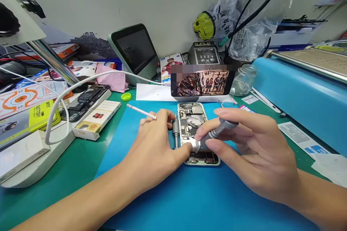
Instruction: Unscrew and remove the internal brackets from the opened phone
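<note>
An opened phone (184, 121) lies on the blue mat with its inner parts bare. My left hand (155, 144) rests at its left side, the thumb pressing on the lower part of the phone. A white cigarette (142, 111) with a greyish end sticks out from between my left fingers. My right hand (260, 151) grips a grey screwdriver (221, 130) slantwise over the phone's lower half; its working tip is hard to make out. A second grey screwdriver (176, 130) lies along the phone's left edge, partly behind my left fingers.
Behind the opened phone stands another phone (211, 81) playing a video. A glass jar (245, 77) and a blue machine (300, 94) are on the right. On the left are a cigarette box (97, 117), a white cable (89, 75), a lamp pole (56, 61) and another opened phone (86, 103).
</note>
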`<state>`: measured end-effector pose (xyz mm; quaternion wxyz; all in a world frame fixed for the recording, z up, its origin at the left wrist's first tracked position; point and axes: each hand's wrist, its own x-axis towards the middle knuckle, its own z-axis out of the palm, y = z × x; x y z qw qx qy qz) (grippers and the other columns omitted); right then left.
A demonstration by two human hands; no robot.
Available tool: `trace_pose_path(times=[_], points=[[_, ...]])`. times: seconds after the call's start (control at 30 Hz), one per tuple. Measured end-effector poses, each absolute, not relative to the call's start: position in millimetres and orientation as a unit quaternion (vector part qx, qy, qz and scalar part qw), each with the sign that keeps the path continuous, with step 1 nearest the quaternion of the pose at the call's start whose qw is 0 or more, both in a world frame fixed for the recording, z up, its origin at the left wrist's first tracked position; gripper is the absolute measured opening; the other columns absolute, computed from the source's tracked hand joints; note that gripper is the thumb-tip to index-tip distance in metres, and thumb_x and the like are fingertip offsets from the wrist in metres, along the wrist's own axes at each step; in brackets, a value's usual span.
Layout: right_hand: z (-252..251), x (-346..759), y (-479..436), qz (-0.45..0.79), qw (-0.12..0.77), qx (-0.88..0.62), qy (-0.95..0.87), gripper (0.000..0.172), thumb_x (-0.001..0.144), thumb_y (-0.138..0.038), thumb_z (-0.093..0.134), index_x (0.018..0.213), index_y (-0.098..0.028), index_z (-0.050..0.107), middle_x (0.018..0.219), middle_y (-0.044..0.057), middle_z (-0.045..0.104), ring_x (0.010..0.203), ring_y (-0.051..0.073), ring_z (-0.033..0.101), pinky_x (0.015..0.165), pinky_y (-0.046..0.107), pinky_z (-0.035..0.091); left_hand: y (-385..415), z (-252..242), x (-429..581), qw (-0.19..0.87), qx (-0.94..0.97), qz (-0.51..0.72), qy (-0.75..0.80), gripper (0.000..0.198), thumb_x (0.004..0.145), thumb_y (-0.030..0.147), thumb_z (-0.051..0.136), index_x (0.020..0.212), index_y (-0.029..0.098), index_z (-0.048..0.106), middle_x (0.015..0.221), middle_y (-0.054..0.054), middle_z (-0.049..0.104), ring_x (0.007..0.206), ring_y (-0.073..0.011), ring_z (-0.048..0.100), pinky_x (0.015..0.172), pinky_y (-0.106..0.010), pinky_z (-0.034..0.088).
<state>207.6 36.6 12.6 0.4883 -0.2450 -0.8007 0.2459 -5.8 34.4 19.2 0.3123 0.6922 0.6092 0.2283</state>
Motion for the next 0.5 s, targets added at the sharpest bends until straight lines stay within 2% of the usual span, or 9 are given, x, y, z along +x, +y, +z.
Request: trace_pose_path(times=[0.27, 0.43, 0.5], points=[[12.4, 207.3, 38.4, 0.227, 0.485, -0.254, -0.805, 0.07, 0.093, 0.001, 0.066, 0.151, -0.035, 0.051, 0.123, 0.005, 0.068, 0.101, 0.017, 0.078, 0.087, 0.03, 0.073, 35.6, 18.5, -7.1, 0.311, 0.697, 0.23, 0.604, 0.04, 0.08, 0.045, 0.071, 0.11, 0.028, 0.051, 0.112, -0.006, 0.058, 0.111, -0.0358, 0.048, 0.09, -0.048, 0.042], [12.0, 209.5, 37.5, 0.242, 0.471, -0.226, -0.817, 0.074, 0.094, 0.002, 0.064, 0.155, -0.035, 0.047, 0.129, 0.006, 0.071, 0.109, 0.02, 0.077, 0.086, 0.032, 0.073, 36.2, 17.6, -6.1, 0.298, 0.706, 0.227, 0.601, 0.038, 0.082, 0.046, 0.069, 0.109, 0.027, 0.051, 0.11, -0.007, 0.06, 0.109, -0.0361, 0.049, 0.089, -0.05, 0.043], [13.0, 209.7, 36.8, 0.231, 0.463, -0.229, -0.825, 0.075, 0.093, 0.002, 0.063, 0.157, -0.033, 0.045, 0.129, 0.006, 0.073, 0.111, 0.02, 0.077, 0.09, 0.033, 0.072, 35.5, 17.5, -5.9, 0.295, 0.714, 0.23, 0.592, 0.035, 0.084, 0.045, 0.068, 0.108, 0.027, 0.051, 0.11, -0.006, 0.061, 0.109, -0.0357, 0.05, 0.09, -0.05, 0.042]])
